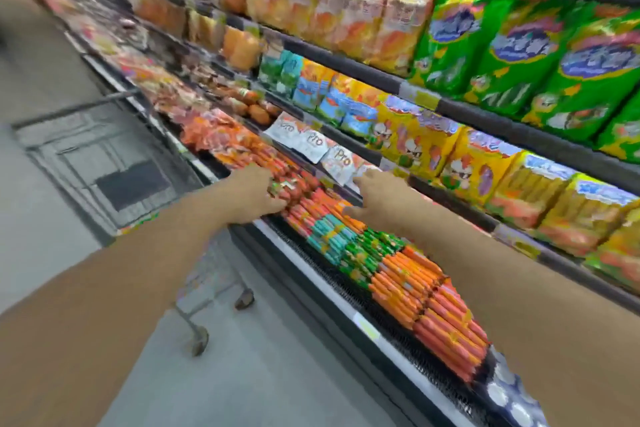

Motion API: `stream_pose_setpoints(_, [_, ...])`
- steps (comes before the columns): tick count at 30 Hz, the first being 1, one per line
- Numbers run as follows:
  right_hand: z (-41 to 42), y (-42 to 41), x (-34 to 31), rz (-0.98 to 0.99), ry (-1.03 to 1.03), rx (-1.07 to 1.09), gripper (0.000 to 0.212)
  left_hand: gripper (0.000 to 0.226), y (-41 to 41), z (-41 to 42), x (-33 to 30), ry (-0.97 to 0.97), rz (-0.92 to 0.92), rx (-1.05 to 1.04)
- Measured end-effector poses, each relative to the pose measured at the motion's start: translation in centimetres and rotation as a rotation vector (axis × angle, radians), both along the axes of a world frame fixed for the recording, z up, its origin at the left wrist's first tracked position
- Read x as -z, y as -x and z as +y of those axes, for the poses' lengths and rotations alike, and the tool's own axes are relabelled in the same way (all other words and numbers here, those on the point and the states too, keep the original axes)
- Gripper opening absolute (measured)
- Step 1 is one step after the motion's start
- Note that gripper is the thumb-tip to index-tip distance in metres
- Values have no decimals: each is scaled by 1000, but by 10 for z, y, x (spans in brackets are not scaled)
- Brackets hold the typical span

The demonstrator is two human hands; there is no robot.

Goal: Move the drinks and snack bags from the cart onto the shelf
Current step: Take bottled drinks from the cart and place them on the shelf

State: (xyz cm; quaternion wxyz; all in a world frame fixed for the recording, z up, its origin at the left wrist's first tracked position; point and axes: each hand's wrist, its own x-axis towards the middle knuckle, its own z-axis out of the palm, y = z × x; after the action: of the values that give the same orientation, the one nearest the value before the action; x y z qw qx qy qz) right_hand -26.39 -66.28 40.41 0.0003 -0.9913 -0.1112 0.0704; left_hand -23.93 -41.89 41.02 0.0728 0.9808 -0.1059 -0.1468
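Note:
Both my arms reach out over the lowest shelf (346, 302), which is packed with rows of orange, teal and green sausage sticks (408, 274). My left hand (256, 194) curls its fingers around a red and green snack pack (287, 189) at the shelf's front rows. My right hand (377, 198) hovers over the orange sticks with its fingers spread and nothing in it. The grey wire cart (104, 163) stands on the left, beside the shelf, and looks almost bare inside. The picture is blurred by motion.
Upper shelves hold yellow snack bags (467, 163), green bags (519, 45) and orange bags (329, 7). White "Pro" packets (311, 142) lie on the shelf above the sticks. Grey aisle floor (242, 374) stretches below; cart wheels (199, 343) stand near the shelf base.

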Motion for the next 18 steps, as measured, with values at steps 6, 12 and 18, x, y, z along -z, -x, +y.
stream_pose_setpoints(6, [167, -89, 40, 59, 10, -223, 57, 58, -37, 172, 26, -33, 44, -193])
stream_pose_setpoints(12, [298, -144, 63, 124, 13, -409, 59, 47, -49, 282, 41, -69, 82, -346])
stream_pose_setpoints(18, [383, -203, 87, 138, 11, -513, 61, 37, -83, 341, 69, -28, 120, -454])
